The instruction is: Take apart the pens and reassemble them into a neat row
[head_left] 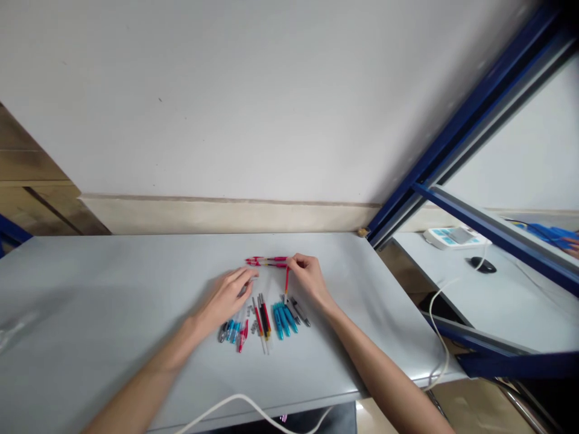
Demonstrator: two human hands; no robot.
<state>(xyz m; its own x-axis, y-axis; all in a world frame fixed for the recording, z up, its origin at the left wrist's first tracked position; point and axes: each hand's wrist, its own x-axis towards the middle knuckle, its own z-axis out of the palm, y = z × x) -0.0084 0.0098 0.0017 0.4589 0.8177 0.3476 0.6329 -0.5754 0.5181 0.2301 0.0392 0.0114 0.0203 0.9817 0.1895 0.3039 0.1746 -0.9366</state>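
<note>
red pen (286, 281) upright, pinched in right grip (310, 278)

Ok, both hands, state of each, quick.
Left hand: open, fingers laid over the pen parts, holding nothing that shows.
Right hand: closed, pinching a thin red pen piece.

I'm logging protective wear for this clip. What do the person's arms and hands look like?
Both hands, left hand and right hand, are bare: no gloves. The left forearm and right forearm show no sleeves up to the frame edge. No watch, bracelet or ring is visible.
</note>
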